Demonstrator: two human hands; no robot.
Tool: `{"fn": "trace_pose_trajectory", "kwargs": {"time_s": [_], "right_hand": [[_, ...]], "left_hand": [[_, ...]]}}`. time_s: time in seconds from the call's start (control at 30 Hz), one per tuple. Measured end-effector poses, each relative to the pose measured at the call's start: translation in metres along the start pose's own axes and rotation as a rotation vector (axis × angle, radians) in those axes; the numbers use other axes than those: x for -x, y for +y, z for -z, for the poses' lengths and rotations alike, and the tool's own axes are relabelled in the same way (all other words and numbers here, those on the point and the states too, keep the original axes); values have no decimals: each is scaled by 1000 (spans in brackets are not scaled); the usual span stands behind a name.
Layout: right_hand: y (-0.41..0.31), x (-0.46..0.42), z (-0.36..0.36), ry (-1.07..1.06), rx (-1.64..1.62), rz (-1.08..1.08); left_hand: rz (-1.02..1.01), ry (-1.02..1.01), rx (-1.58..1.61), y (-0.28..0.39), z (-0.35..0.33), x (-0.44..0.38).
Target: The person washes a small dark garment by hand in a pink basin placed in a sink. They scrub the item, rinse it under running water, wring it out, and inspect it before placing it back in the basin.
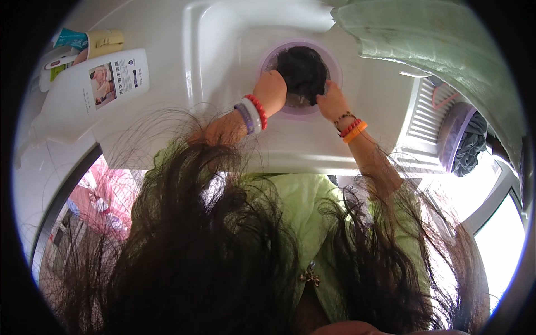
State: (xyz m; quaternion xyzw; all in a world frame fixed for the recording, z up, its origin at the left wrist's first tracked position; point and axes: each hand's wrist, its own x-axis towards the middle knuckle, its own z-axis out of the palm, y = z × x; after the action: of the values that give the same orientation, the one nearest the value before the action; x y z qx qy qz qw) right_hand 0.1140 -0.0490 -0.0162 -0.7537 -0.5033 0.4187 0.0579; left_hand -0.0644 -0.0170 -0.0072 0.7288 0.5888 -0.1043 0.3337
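Note:
A round purple plastic basin (335, 69) stands in a white sink, with a dark wet cloth (302, 71) in it. My left hand (272, 93) grips the cloth's left edge, its fingers curled over the basin's near left side. On the cloth's right edge my right hand (333, 100) pinches the fabric between thumb and fingers. Water shows around the cloth. Both wrists wear bracelets. Whether the cloth is a garment I cannot tell.
At left lie a large white detergent bottle (125, 79) and a yellow cup (104, 42) holding a teal tube. On the right, a second purple basin (452, 134) with dark grey cloth stands on a ribbed washboard surface (423, 109). A green curtain (410, 33) hangs at upper right.

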Motion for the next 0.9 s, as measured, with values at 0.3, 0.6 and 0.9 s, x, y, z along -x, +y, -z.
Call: {"fn": "trace_pose_trajectory", "kwargs": {"time_s": [0.3, 0.6, 0.9], "right_hand": [[15, -68, -71, -255, -88, -416], [-18, -49, -10, 80, -1378, -523], [-44, -37, -18, -129, -1400, -526]], "left_hand": [[399, -16, 131, -9, -68, -70], [166, 492, 835, 29, -5, -15], [182, 427, 731, 61, -8, -37]]}}
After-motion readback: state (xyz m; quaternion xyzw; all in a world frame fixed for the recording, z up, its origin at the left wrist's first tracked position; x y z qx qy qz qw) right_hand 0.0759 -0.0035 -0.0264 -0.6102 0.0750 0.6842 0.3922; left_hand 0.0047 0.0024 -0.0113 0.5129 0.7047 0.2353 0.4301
